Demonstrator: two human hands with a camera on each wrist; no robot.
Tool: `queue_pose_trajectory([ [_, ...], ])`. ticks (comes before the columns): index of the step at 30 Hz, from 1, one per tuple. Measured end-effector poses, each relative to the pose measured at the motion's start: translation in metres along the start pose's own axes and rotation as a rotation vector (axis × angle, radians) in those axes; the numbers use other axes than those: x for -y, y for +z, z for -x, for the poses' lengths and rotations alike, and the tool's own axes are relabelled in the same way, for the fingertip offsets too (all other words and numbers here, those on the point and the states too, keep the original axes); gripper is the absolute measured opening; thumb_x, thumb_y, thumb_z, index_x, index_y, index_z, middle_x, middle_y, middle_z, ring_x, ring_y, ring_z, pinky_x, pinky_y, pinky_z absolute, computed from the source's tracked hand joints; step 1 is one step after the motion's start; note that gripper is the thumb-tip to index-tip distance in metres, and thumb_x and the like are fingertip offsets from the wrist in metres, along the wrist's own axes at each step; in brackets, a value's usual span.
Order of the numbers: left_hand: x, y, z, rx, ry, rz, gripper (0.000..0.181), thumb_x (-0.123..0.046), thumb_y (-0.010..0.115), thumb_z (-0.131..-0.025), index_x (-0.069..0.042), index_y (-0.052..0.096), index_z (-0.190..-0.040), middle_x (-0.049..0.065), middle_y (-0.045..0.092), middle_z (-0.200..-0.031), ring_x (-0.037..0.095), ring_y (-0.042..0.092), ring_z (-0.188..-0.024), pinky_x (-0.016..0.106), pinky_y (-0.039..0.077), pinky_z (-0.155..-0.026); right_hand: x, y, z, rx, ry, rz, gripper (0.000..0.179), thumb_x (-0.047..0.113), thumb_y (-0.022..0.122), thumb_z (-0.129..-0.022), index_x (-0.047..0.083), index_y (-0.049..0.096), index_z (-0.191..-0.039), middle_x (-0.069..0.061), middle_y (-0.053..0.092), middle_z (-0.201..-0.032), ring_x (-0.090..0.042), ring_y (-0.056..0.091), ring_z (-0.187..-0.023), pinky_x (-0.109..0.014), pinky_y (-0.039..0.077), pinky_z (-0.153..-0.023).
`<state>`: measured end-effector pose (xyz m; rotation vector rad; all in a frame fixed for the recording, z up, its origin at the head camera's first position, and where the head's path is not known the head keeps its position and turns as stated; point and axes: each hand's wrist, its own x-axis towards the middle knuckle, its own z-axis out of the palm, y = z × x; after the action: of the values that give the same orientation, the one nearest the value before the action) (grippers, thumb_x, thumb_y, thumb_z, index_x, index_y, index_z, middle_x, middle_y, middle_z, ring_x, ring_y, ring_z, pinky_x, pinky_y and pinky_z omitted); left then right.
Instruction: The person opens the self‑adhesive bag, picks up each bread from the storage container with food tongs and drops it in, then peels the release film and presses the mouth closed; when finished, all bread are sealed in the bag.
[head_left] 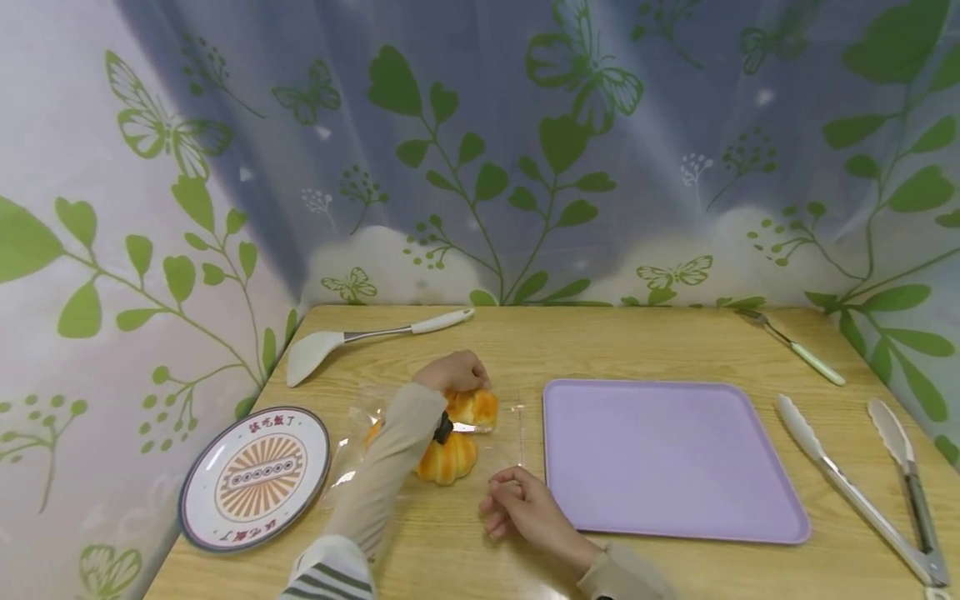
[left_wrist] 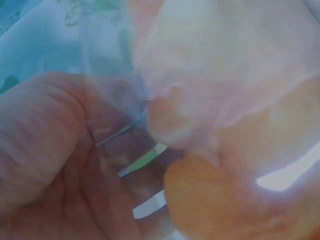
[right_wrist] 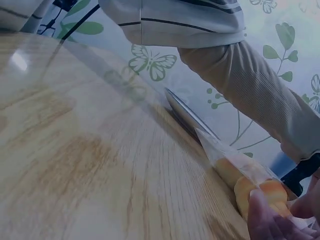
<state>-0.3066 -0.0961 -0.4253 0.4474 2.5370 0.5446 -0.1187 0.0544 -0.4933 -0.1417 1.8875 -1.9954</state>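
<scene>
Several golden bread rolls (head_left: pixel 447 460) lie in a clear plastic bag (head_left: pixel 512 429) left of the table's middle. My left hand (head_left: pixel 455 372) reaches across them to the far side, its fingers curled at the bag's far edge. Up close in the left wrist view, the film overlaps that hand's fingers and palm beside an orange-brown roll (left_wrist: pixel 200 200). A black wrist strap (head_left: pixel 443 427) hides part of the bread. My right hand (head_left: pixel 528 510) hovers nearer the front with loosely bent fingers and nothing visible in them. Its fingertips (right_wrist: pixel 260 210) overlap the rolls in the right wrist view.
A white patterned plate (head_left: pixel 311 479) lies at the left edge. Behind it is a white spatula (head_left: pixel 315 350). A purple tray (head_left: pixel 667 458) lies right of the bag, with metal tongs (head_left: pixel 862 500) beyond it. A green-handled fork (head_left: pixel 813 362) is at the back right.
</scene>
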Motion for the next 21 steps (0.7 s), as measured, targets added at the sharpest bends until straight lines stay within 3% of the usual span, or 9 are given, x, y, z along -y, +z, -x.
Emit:
queue_pose_trajectory([
  [6, -0.004, 0.001, -0.001, 0.014, 0.004, -0.053, 0.017, -0.018, 0.058, -0.098, -0.011, 0.073, -0.103, 0.004, 0.069, -0.109, 0.011, 0.052, -0.081, 0.022, 0.044, -0.069, 0.001, -0.003, 0.0, -0.021, -0.054, 0.041, 0.021, 0.009, 0.049, -0.101, -0.012, 0.052, -0.106, -0.028, 0.069, -0.098, -0.009, 0.066, -0.069, -0.023, 0.059, -0.063],
  [9, 0.003, -0.004, 0.004, -0.029, 0.067, -0.026, 0.02, -0.015, 0.052, -0.101, -0.007, 0.069, -0.105, 0.008, 0.068, -0.107, 0.013, 0.056, -0.08, 0.023, 0.047, -0.07, 0.009, -0.008, 0.002, -0.067, -0.133, 0.15, 0.017, 0.008, 0.052, -0.1, -0.008, 0.056, -0.102, -0.025, 0.069, -0.096, -0.014, 0.067, -0.072, -0.023, 0.058, -0.064],
  [12, 0.013, -0.012, 0.013, -0.125, 0.175, 0.091, 0.023, -0.014, 0.046, -0.103, -0.002, 0.064, -0.11, 0.013, 0.067, -0.105, 0.018, 0.063, -0.084, 0.027, 0.052, -0.072, 0.024, -0.018, 0.003, -0.165, -0.247, 0.327, 0.01, 0.007, 0.055, -0.098, -0.002, 0.059, -0.098, -0.021, 0.07, -0.092, -0.02, 0.069, -0.074, -0.02, 0.056, -0.064],
  [17, 0.026, -0.025, 0.038, -0.336, 0.306, 0.368, 0.029, -0.018, 0.042, -0.106, 0.004, 0.057, -0.116, 0.023, 0.063, -0.111, 0.034, 0.063, -0.103, 0.046, 0.053, -0.092, 0.061, -0.043, -0.002, -0.319, -0.445, 0.609, 0.006, 0.006, 0.057, -0.097, 0.003, 0.062, -0.095, -0.011, 0.07, -0.086, -0.021, 0.069, -0.079, -0.023, 0.056, -0.071],
  [19, 0.028, -0.028, 0.051, -0.421, 0.328, 0.472, 0.03, -0.019, 0.041, -0.106, 0.006, 0.056, -0.116, 0.025, 0.062, -0.112, 0.034, 0.063, -0.105, 0.051, 0.049, -0.097, 0.079, -0.052, -0.006, -0.339, -0.507, 0.67, 0.007, 0.006, 0.056, -0.098, 0.003, 0.062, -0.096, -0.01, 0.07, -0.087, -0.021, 0.068, -0.082, -0.029, 0.058, -0.074],
  [21, 0.029, -0.03, 0.063, -0.49, 0.35, 0.582, 0.03, -0.017, 0.04, -0.106, 0.008, 0.053, -0.116, 0.023, 0.062, -0.11, 0.025, 0.064, -0.102, 0.051, 0.048, -0.1, 0.096, -0.06, -0.009, -0.339, -0.552, 0.696, 0.008, 0.006, 0.055, -0.098, 0.001, 0.061, -0.097, -0.011, 0.069, -0.089, -0.022, 0.068, -0.084, -0.035, 0.059, -0.078],
])
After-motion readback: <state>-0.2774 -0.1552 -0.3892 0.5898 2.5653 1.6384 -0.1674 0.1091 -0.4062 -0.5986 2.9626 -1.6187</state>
